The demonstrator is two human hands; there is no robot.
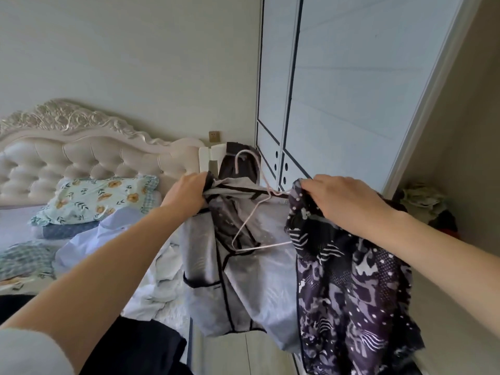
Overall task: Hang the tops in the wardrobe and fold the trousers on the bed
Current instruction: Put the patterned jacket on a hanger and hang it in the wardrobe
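The top (351, 293) hangs in the air between the bed and the wardrobe, stretched at its neckline between two hands. It is a thin, limp fabric: the outer face is dark purple and black, printed with white dots, stripes and jagged shapes, while the side turned toward the camera is a smooth pale grey crossed by narrow black seams. A slim pink hanger (263, 246), its hook curved upward, sits tilted inside the open neck. The left hand (186, 193) has its fingers curled tight round a bunched edge of the cloth; the right hand (343, 198) pinches the printed shoulder, knuckles up. Behind stands the wardrobe (338, 90), with flat pale-blue doors edged in dark lines and pierced by round holes low down. To the left lies the bed (16, 226), with a cream tufted headboard (81, 152) topped by carved scrollwork, a floral pillow (94, 198) and a crumpled light-blue shirt (89, 244). A dark garment (135, 345) lies at the near edge. A heap of clothes (422, 201) sits at the far right, just beside the wardrobe.
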